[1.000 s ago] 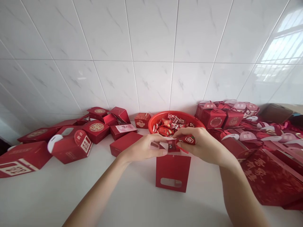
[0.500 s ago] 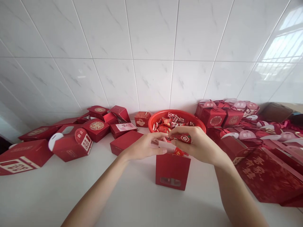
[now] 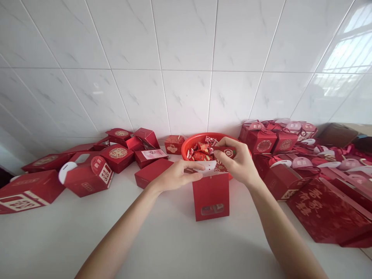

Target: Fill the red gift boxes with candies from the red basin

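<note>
A red paper gift box [image 3: 211, 192] stands upright on the table in front of me, its top open and pale inside. Through the small window low on its front, some contents show. My left hand [image 3: 176, 176] grips the left top edge of the box between thumb and fingers. Above the opening's right side, my right hand [image 3: 236, 159] pinches a red wrapped candy [image 3: 229, 152] with a white flower emblem. Just behind the box is a red basin [image 3: 193, 138] full of wrapped candies [image 3: 202, 151], partly hidden by my hands.
Red boxes [image 3: 87, 176] of several shapes lie along the left, with a flat red box [image 3: 152, 172] near my left hand. Many more boxes [image 3: 263, 143] with tags crowd the right, beside a large red bag [image 3: 328, 213]. A tiled wall [image 3: 186, 97] stands behind.
The box has shifted slightly away from me and turned. My right hand has lifted up and back from its opening, with the flower-marked candy moving along. My left hand stays at the top edge.
</note>
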